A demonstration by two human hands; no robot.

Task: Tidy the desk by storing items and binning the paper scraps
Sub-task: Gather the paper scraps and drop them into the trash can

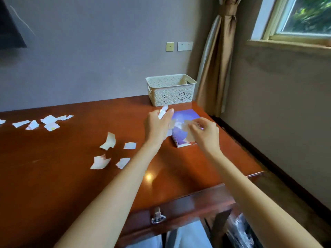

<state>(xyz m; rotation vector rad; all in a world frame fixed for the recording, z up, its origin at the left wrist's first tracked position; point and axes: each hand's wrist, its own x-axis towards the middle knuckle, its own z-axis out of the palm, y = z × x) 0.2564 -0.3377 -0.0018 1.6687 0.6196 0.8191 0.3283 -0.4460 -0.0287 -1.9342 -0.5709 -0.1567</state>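
Note:
My left hand (157,125) grips white paper scraps (163,111) above the desk's far right part. My right hand (204,132) hovers over a blue-purple notebook (184,129) lying on the desk, its fingers curled and pinching a pale scrap (187,124) on the cover. More torn white scraps lie in the middle of the desk (107,142) and in a group at the far left (48,121). A cream lattice basket (171,90) stands at the back right corner, just beyond both hands.
The brown wooden desk (62,176) has a drawer with a metal handle (158,218) at its front edge. A dark plastic-lined bin (240,228) sits on the floor under the desk's right end. A curtain (215,68) and wall are close on the right.

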